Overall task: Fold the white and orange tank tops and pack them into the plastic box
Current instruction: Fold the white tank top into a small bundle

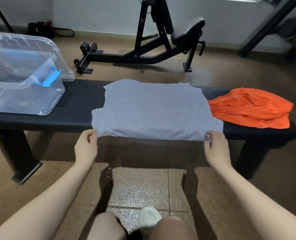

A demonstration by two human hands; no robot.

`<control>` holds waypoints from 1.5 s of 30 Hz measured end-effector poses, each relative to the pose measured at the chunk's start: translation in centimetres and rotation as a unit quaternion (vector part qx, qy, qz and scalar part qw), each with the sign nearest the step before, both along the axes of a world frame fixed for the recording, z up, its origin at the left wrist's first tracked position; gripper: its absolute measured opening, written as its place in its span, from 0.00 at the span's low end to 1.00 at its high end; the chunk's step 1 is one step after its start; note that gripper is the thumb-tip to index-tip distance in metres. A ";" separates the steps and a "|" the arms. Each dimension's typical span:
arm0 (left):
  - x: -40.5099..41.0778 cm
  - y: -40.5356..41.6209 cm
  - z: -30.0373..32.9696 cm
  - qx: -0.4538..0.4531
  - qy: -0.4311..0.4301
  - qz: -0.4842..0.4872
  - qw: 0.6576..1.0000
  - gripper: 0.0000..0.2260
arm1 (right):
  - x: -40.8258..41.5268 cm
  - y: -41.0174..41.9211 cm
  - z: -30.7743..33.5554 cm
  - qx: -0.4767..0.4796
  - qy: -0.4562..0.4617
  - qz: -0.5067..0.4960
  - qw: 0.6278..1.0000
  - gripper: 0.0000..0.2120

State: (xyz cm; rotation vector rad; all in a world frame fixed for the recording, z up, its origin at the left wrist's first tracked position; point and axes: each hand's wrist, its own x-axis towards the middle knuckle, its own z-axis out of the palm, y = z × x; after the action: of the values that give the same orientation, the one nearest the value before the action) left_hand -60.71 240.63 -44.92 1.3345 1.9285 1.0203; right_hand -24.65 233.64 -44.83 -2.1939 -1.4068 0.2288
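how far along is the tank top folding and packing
Early. Done: white tank top lies partly folded on the bench. In hand: left hand and right hand pinch its near corners. Left: orange tank top is crumpled; nothing visibly packed in the plastic box.

A clear plastic box sits left on a black padded bench, white tank top centre, crumpled orange tank top right.

Head camera looks forward and down, close over the black bench. Floor fills six o'clock, wall twelve.
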 end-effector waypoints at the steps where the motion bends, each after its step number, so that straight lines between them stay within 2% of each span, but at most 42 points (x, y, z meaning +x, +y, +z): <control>1: 0.2 -0.1 0.0 -0.010 -0.050 0.009 0.999 0.13 | 0.2 -0.6 0.1 0.004 0.037 -0.023 0.999 0.15; 3: 0.6 -0.2 0.0 -0.022 -0.119 0.006 0.993 0.14 | 0.3 -1.1 0.1 -0.006 0.116 -0.052 0.992 0.16; 6: 1.3 -0.1 0.0 -0.050 -0.142 -0.029 0.988 0.16 | -0.4 -1.1 -0.5 -0.011 0.232 -0.088 0.969 0.17; 8: 1.7 0.4 -0.3 -0.061 -0.163 -0.036 0.984 0.16 | -1.0 -1.0 -0.8 0.018 0.317 -0.124 0.940 0.17; 11: 2.4 0.7 -1.1 -0.072 -0.205 -0.007 0.976 0.17 | -1.4 -0.7 -0.9 0.064 0.443 -0.177 0.877 0.18; 14: 2.9 1.1 -1.3 -0.071 -0.233 0.032 0.969 0.11 | -1.2 -0.2 -1.6 0.092 0.519 -0.218 0.821 0.14; 17: 3.3 0.9 -0.8 -0.086 -0.327 0.073 0.938 0.06 | -0.9 0.3 -1.8 0.135 0.621 -0.240 0.734 0.13; 20: 2.6 0.4 -0.5 -0.085 -0.366 0.082 0.923 0.03 | 0.0 0.2 -1.1 0.161 0.668 -0.291 0.665 0.13; 21: 2.2 0.4 -0.5 -0.075 -0.377 0.077 0.920 0.02 | 0.3 0.1 -0.8 0.156 0.676 -0.300 0.654 0.11; 23: 1.3 0.3 -0.2 -0.056 -0.396 0.074 0.914 0.02 | 0.9 -0.4 -0.6 0.134 0.676 -0.308 0.655 0.03; 26: 0.5 -0.2 0.0 -0.050 -0.411 0.112 0.904 0.04 | 1.3 -1.3 -0.4 0.116 0.673 -0.315 0.659 0.06; 28: 0.5 -0.4 -0.1 -0.065 -0.466 0.137 0.872 0.16 | 1.0 -1.4 -0.3 0.102 0.680 -0.311 0.656 0.06; 30: 0.8 -0.4 -0.1 -0.111 -0.528 0.153 0.828 0.14 | 0.5 -1.1 -0.6 0.087 0.698 -0.291 0.648 0.06; 32: 1.5 -0.4 0.1 -0.156 -0.562 0.123 0.803 0.09 | -0.1 -0.7 -0.5 0.078 0.713 -0.271 0.642 0.06; 35: 2.4 -0.2 -0.2 -0.177 -0.567 0.071 0.801 0.04 | -1.1 0.1 -0.3 0.079 0.716 -0.266 0.640 0.08; 40: 3.1 0.0 0.1 -0.192 -0.566 0.070 0.799 0.01 | -1.9 1.2 -1.5 0.095 0.723 -0.277 0.626 0.08; 43: 3.0 0.4 0.0 -0.162 -0.569 0.101 0.800 0.11 | -2.2 1.2 -1.0 0.129 0.710 -0.299 0.624 0.03; 45: 2.7 0.3 -0.1 -0.134 -0.556 0.122 0.811 0.13 | -2.1 0.9 -0.4 0.145 0.684 -0.317 0.641 0.07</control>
State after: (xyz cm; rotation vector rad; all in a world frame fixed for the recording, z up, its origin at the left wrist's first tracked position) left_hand -58.03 240.92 -45.06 0.1496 1.2203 1.1919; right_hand -26.76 234.53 -45.23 -1.3286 0.2021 1.0159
